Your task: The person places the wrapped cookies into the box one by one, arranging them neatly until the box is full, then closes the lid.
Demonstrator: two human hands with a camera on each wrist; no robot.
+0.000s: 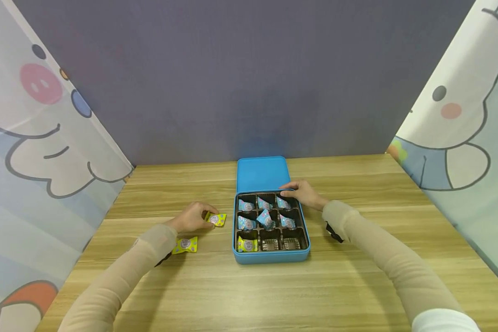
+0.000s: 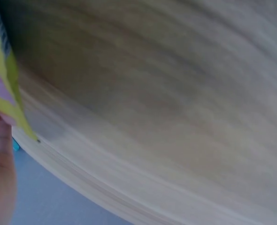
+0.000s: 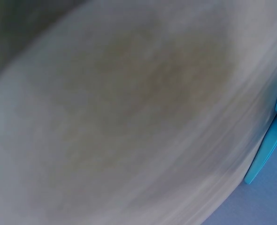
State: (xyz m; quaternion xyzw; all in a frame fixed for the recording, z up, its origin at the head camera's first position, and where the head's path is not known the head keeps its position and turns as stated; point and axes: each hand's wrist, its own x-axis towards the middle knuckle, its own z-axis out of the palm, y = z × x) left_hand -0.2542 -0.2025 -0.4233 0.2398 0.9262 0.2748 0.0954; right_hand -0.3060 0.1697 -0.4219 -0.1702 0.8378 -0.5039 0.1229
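My left hand (image 1: pixel 193 217) pinches a yellow wrapped candy (image 1: pixel 218 219) between thumb and fingers, left of the blue box (image 1: pixel 271 257). Nearer its wrist lies another yellow candy (image 1: pixel 185 245). A yellow wrapper (image 2: pixel 0 84) fills the left edge of the left wrist view, in front of fingertips. My right hand (image 1: pixel 305 193) grips the far right corner of the box, thumb over the rim. Inside, a dark divided tray (image 1: pixel 269 235) holds several blue wrapped candies (image 1: pixel 246 223) in its back and middle rows. One yellow candy (image 1: pixel 247 244) sits front left; beside it, ribbed compartment bottoms show.
The blue lid (image 1: pixel 262 174) lies folded back behind the box. A grey panel (image 1: pixel 249 83) rises behind the wooden table (image 1: pixel 357 295). Cartoon-printed curtains (image 1: pixel 456 110) flank both sides.
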